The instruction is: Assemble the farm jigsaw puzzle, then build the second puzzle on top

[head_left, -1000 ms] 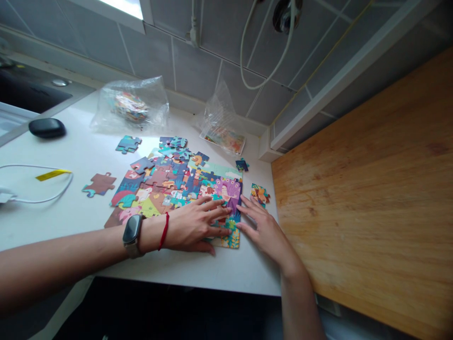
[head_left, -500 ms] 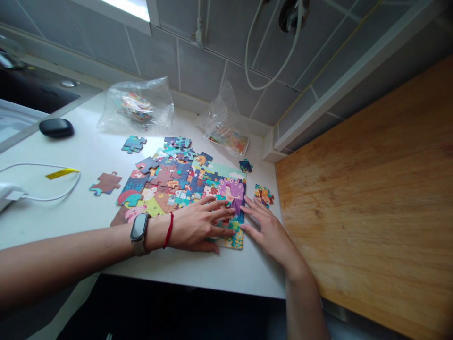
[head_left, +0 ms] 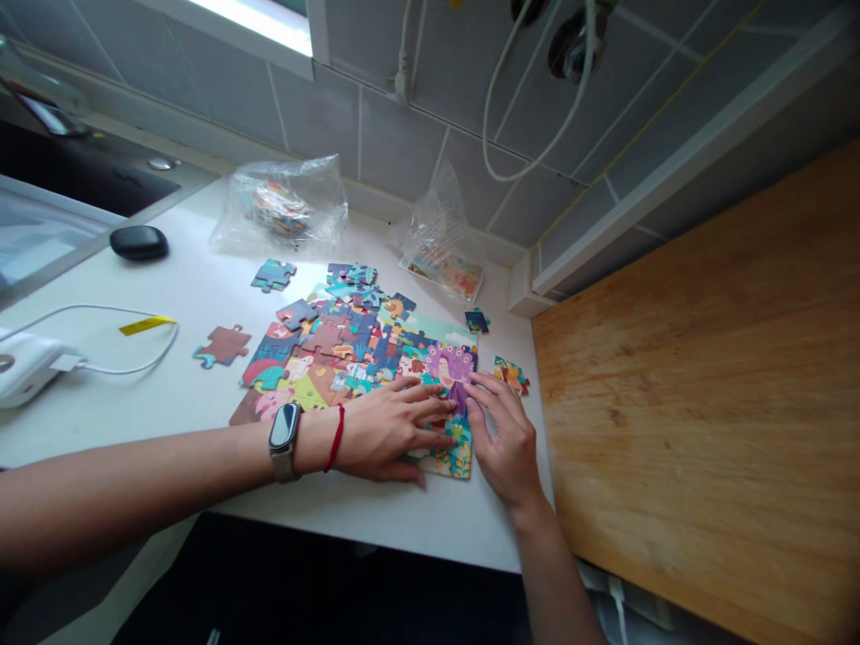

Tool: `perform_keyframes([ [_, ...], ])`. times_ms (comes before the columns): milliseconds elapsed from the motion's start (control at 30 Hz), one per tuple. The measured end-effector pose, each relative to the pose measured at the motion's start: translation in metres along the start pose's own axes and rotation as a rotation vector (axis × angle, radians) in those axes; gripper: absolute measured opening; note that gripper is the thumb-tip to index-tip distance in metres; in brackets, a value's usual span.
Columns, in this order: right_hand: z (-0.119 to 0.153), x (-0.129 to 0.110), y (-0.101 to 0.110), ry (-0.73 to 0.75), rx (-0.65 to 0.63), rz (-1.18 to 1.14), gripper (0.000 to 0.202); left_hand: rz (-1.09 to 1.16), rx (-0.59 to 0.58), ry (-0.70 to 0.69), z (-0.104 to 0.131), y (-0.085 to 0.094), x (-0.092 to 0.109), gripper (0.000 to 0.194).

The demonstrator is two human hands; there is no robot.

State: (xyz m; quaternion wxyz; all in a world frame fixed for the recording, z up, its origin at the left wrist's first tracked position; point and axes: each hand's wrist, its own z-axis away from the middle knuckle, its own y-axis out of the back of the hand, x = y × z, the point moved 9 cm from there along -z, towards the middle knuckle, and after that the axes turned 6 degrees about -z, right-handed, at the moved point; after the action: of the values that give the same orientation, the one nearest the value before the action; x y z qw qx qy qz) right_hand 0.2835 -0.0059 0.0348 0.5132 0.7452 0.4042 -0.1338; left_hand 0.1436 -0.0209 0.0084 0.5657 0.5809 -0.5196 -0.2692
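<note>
A colourful jigsaw puzzle [head_left: 322, 336], largely joined, lies flat on the white counter. My left hand [head_left: 396, 425] rests palm down over its lower right part, fingers stretched out and slightly spread, hiding the pieces beneath. On that wrist are a smartwatch and a red cord. Against the puzzle's right edge, beside the purple peacock picture [head_left: 449, 363], my right hand [head_left: 505, 439] touches with bent fingertips, thumb apart from them. I see nothing held in it. Loose puzzle pieces lie about: a brown one [head_left: 225, 347], a blue-green one [head_left: 273, 275], a dark one [head_left: 477, 320] and an orange one [head_left: 511, 374].
Behind the puzzle stand a clear bag of pieces [head_left: 282, 210] and another clear bag with a picture card [head_left: 443, 260]. A black mouse [head_left: 139, 243] and a white charger [head_left: 33, 367] with cable are at left. A wooden board [head_left: 705, 385] borders the right side.
My right hand has moved in against the puzzle's right edge, its fingers now more bent. The left hand stays flat on the puzzle. The whole view has shifted slightly.
</note>
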Motion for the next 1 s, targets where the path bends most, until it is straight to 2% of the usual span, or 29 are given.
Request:
perform_keyframes([
  [100, 0.002, -0.004, -0.013, 0.037, -0.057, -0.011, 0.032, 0.157, 0.045, -0.022, -0.001, 0.012, -0.007, 0.058],
  [200, 0.005, 0.003, -0.024, 0.008, -0.145, -0.016, 0.029, 0.334, 0.13, -0.036, -0.002, 0.035, -0.032, 0.041],
  [267, 0.006, 0.006, -0.027, -0.007, -0.17, -0.025, 0.027, 0.289, 0.236, 0.042, 0.002, 0.056, -0.062, 0.031],
  [367, 0.005, 0.007, -0.028, -0.014, -0.177, -0.033, 0.025, 0.194, 0.329, 0.197, 0.016, 0.081, -0.103, 0.03],
  [467, 0.005, 0.007, -0.029, -0.04, -0.192, -0.028, 0.024, 0.144, 0.342, 0.242, 0.037, 0.092, -0.118, 0.028],
  [533, 0.004, 0.007, -0.029, -0.058, -0.207, -0.022, 0.024, 0.124, 0.315, 0.226, 0.051, 0.089, -0.118, 0.027],
  [633, 0.004, 0.006, -0.028, -0.052, -0.219, -0.008, 0.024, 0.084, 0.248, 0.189, 0.068, 0.076, -0.112, 0.031],
  [767, 0.001, 0.002, -0.022, 0.007, -0.171, 0.029, 0.023, 0.04, 0.118, 0.203, 0.076, 0.055, -0.109, 0.082],
  [833, -0.004, -0.005, -0.022, 0.029, -0.159, 0.048, 0.022, 0.037, 0.066, 0.202, 0.077, 0.047, -0.106, 0.098],
  [900, -0.013, -0.017, -0.031, 0.034, -0.213, 0.056, 0.02, 0.042, 0.044, 0.19, 0.077, 0.043, -0.103, 0.106],
  [1000, -0.029, -0.042, -0.062, 0.027, -0.438, 0.055, 0.026, 0.051, 0.047, 0.206, 0.079, 0.038, -0.102, 0.112],
])
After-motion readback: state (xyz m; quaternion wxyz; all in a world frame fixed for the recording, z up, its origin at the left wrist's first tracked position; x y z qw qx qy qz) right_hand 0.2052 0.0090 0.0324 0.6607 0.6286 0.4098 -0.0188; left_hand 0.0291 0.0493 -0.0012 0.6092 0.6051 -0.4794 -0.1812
